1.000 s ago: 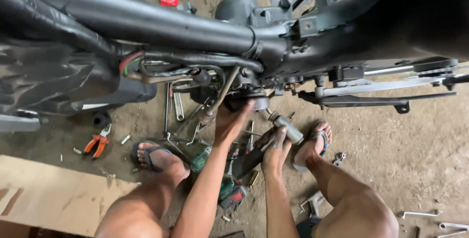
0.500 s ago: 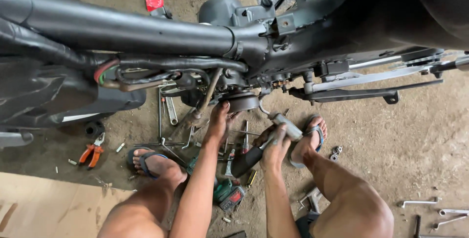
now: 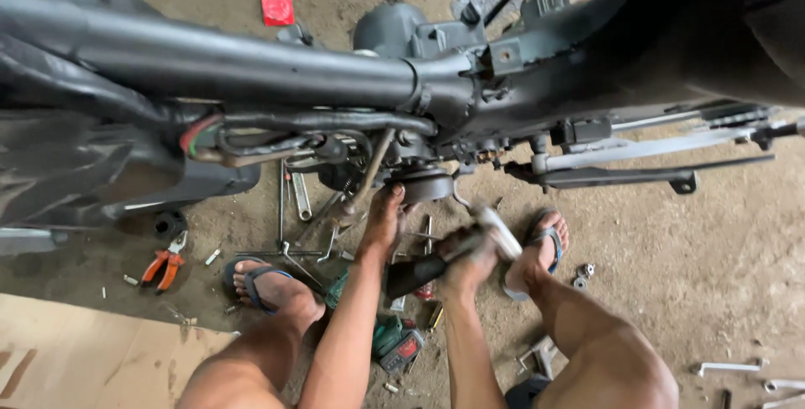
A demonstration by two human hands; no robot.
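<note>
I crouch beside a stripped dark motorcycle frame [image 3: 251,65]. My left hand [image 3: 384,218] reaches up and rests against a round grey part [image 3: 426,182] on the underside of the frame. My right hand [image 3: 466,251] is closed around a hand tool with a black grip [image 3: 412,275] and a pale metal head [image 3: 496,233], blurred by motion, just below and right of that round part. Both of my feet wear flip-flops, the left one [image 3: 268,285] and the right one [image 3: 537,250], on the dirt floor.
Wrenches [image 3: 302,199] and a T-shaped tool lie under the frame. Orange-handled pliers [image 3: 164,263] lie at left by a cardboard sheet [image 3: 75,350]. A green power tool [image 3: 394,343] sits between my legs. More wrenches [image 3: 729,367] lie at lower right, nuts [image 3: 582,275] by my right foot.
The view has shifted slightly. My right hand with the tool has swung and now blurs near the round part. My left hand stays against the frame's underside.
</note>
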